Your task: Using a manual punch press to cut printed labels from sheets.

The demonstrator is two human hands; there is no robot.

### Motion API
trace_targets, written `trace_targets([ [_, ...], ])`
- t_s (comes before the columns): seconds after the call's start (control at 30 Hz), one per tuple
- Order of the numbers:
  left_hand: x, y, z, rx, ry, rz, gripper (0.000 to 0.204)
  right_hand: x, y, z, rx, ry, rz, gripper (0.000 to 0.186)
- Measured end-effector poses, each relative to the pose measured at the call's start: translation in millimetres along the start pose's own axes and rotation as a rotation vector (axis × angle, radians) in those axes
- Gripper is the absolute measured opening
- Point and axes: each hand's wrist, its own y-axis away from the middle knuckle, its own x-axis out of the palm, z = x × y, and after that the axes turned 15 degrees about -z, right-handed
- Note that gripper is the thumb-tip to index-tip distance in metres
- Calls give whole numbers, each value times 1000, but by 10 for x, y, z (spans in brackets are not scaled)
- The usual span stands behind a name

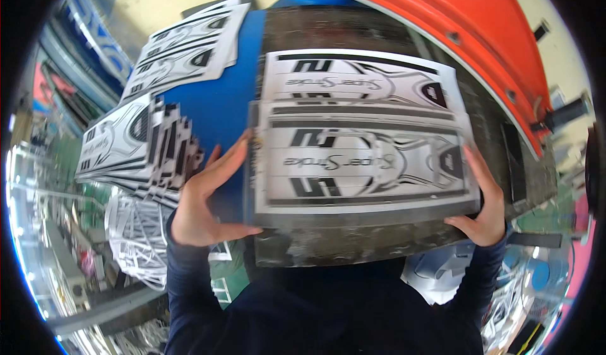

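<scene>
A see-through rectangular plate [360, 220] lies level over a white sheet printed in black and grey [404, 159], whose pattern shows through it. My left hand [205, 203] grips the plate's left edge, thumb near the front corner and fingers farther back. At the right edge my right hand [485, 207] does the same, thumb at the near corner and fingertips on the side. Beyond the plate's back edge shows part of another printed sheet [353, 80]. Both sheets are above a dark worn board [328, 248]. Whether the plate touches the board is hidden.
A blue surface [221, 96] left of the board bears a fanned stack of cut printed sheets [120, 137] and more printed sheets [183, 49] behind. A large orange-red machine part [467, 14] arches over the back right. White strip scraps [136, 241] hang at the lower left.
</scene>
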Motion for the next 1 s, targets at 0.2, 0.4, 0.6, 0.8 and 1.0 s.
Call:
trace_targets([
  [0.2, 1, -36, 8, 46, 18, -5, 117, 28, 28, -21, 49, 18, -2, 106],
  [0.4, 11, -30, 42, 88, 29, -8, 114, 20, -3, -5, 56, 4, -8, 107],
  [0.6, -32, -24, 4, 85, -1, 6, 108, -52, 49, -136, 31, -51, 49, 106],
  [0.8, 94, -1, -8, -59, 489, -286, 75, -1022, -404, -1105, 73, -3, -1193, 58],
  [1.0, 148, 48, -32, 14, 404, -304, 83, -1835, -1135, -1859, 360, -722, -1062, 27],
])
